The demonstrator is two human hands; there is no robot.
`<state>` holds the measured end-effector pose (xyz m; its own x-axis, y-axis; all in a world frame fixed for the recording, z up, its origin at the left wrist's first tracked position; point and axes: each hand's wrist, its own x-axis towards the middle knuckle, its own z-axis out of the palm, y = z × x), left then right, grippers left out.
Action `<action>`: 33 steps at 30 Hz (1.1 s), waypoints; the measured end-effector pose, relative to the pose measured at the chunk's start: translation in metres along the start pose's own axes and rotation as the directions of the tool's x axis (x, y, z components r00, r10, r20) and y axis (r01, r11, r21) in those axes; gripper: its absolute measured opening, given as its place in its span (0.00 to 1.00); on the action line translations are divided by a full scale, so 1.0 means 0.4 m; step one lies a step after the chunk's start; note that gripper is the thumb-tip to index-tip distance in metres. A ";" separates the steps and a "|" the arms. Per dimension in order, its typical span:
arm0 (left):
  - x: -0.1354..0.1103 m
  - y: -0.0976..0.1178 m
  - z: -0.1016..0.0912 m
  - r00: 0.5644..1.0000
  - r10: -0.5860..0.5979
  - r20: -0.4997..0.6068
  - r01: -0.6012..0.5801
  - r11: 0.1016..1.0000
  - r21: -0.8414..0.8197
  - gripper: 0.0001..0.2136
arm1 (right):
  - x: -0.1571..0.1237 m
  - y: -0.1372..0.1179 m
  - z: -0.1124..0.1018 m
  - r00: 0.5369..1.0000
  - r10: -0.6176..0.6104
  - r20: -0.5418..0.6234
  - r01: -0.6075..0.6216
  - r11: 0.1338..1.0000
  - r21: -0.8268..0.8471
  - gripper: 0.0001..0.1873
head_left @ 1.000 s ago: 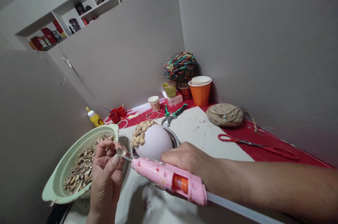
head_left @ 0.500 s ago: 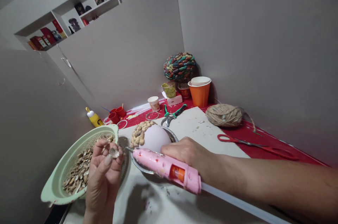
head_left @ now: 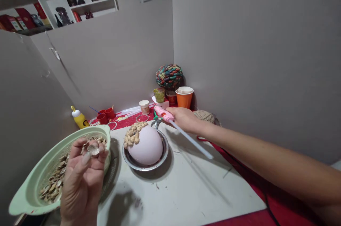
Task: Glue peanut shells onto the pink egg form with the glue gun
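My left hand (head_left: 84, 180), palm up, pinches a half nutshell (head_left: 93, 149), probably peanut, its pale hollow side facing me. Beneath and behind that hand is a pale green colander (head_left: 28, 192) full of loose shells (head_left: 54, 187). My right hand (head_left: 183, 117) is wrapped round a pink hot glue gun (head_left: 163, 113), held out over the far side of the table; a long clear glue stick (head_left: 191, 141) trails from its back. Between the hands, a pale lilac ball (head_left: 146, 146) rests in a metal bowl (head_left: 147, 167). Peanut shells (head_left: 134, 133) cover its upper left part.
Behind the bowl are pliers (head_left: 156, 122), partly hidden, and a paper cup (head_left: 144, 107). An orange cup stack (head_left: 184, 98), a twine ball (head_left: 205, 116) and a multicoloured ball ornament (head_left: 169, 76) stand farther back. Red pots (head_left: 106, 114) and a yellow bottle (head_left: 80, 117) are at left.
My right hand has carried the glue gun away from the shell, forward and right past the bowl. My left hand still pinches the shell. The camera view has shifted.
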<state>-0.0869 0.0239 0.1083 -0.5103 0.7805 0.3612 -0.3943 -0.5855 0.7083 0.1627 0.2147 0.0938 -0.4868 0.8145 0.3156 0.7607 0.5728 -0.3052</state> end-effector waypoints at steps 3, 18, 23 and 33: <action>-0.008 0.027 0.000 1.000 0.015 -0.024 -0.015 1.000 -0.016 0.15 | 0.009 0.029 0.032 0.985 0.097 0.143 -0.081 0.990 -0.118 0.14; 0.013 0.056 0.015 0.999 0.027 0.046 -0.038 0.964 0.263 0.13 | 0.072 -0.018 -0.064 0.980 -0.112 0.167 0.092 0.988 0.125 0.14; 0.050 0.019 0.030 0.988 -0.082 0.133 -0.014 0.800 0.600 0.11 | 0.130 -0.136 -0.040 0.924 -0.380 -0.027 0.358 0.842 0.404 0.13; 0.112 -0.031 0.098 0.870 -0.366 0.330 -0.251 0.248 0.936 0.03 | 0.198 -0.135 0.133 0.804 -0.593 -0.043 0.459 0.573 0.679 0.14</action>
<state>-0.0750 0.0745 0.1394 -0.0474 0.9658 0.2551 0.7454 -0.1358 0.6526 0.0602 0.2530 0.0873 -0.8242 0.3110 0.4733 -0.0795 0.7639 -0.6404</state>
